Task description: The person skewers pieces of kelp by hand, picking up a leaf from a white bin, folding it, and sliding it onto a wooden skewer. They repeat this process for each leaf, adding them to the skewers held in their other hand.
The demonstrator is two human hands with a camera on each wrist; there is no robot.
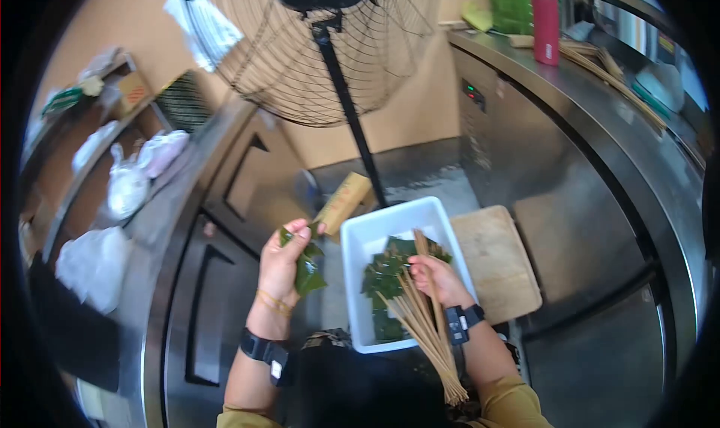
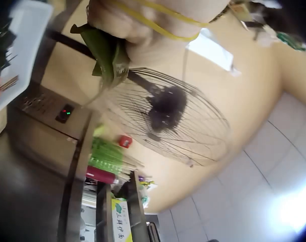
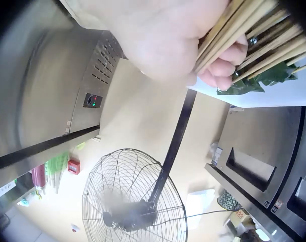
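Observation:
Dark green leaf pieces (image 1: 310, 272) are pinched in the left hand (image 1: 280, 267), left of a white tub (image 1: 355, 308). Close up in the left wrist view, the folded leaf (image 2: 106, 54) hangs from that hand (image 2: 143, 25). Over the tub, the right hand (image 1: 441, 282) grips a bundle of thin wooden sticks (image 1: 431, 330), which fan out toward the body. More dark green leaves (image 1: 386, 278) lie in the tub beneath the sticks. In the right wrist view, fingers of the right hand (image 3: 168, 38) curl round the sticks (image 3: 233, 30).
A black standing fan (image 1: 349, 113) rises behind the tub, beside a cardboard box (image 1: 345, 203). A worn board (image 1: 495, 263) lies right of the tub. Steel counters flank both sides; the right one (image 1: 517, 68) bears a red bottle (image 1: 546, 27), and plastic bags (image 1: 94, 267) sit at the left.

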